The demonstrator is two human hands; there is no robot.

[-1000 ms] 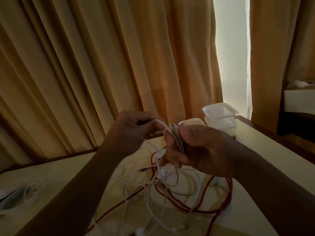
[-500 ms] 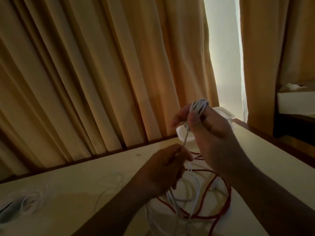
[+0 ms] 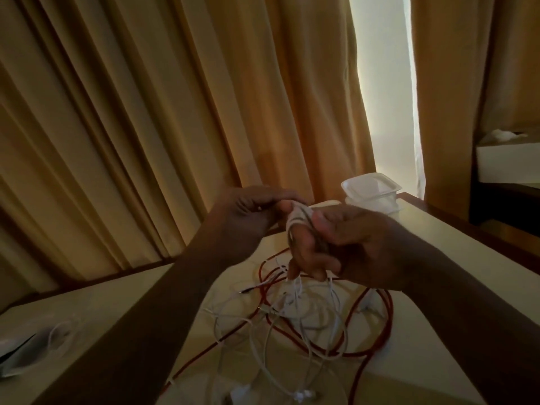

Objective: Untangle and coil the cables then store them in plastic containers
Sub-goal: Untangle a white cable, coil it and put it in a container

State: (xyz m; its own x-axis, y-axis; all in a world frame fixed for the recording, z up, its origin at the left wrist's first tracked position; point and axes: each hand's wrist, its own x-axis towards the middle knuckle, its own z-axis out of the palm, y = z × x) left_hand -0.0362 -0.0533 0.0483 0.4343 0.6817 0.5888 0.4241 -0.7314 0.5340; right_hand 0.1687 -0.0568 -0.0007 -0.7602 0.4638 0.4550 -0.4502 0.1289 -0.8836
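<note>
Mid-coiling, the right hand (image 3: pixel 350 244) grips the thin white cable (image 3: pixel 295 221) wound round its fingers (image 3: pixel 305 249); the left hand (image 3: pixel 248 211) pinches its strand, probably for another wrap.

Two hands are counted in mid-frame: the left hand (image 3: pixel 248 211) and the right hand (image 3: pixel 350 244). Two plastic containers (image 3: pixel 371 188) are seen stacked right of centre. A third white rim (image 3: pixel 324 203) is partly hidden behind the hands, and it cannot be told whether it is a container or a lid. One red cable (image 3: pixel 385 317) is counted at lower centre. The white cables (image 3: pixel 336 325) are too tangled to be counted. Two curtains (image 3: pixel 146 112) are seen. One white box (image 3: pixel 508 162) is seen at the right edge.
</note>
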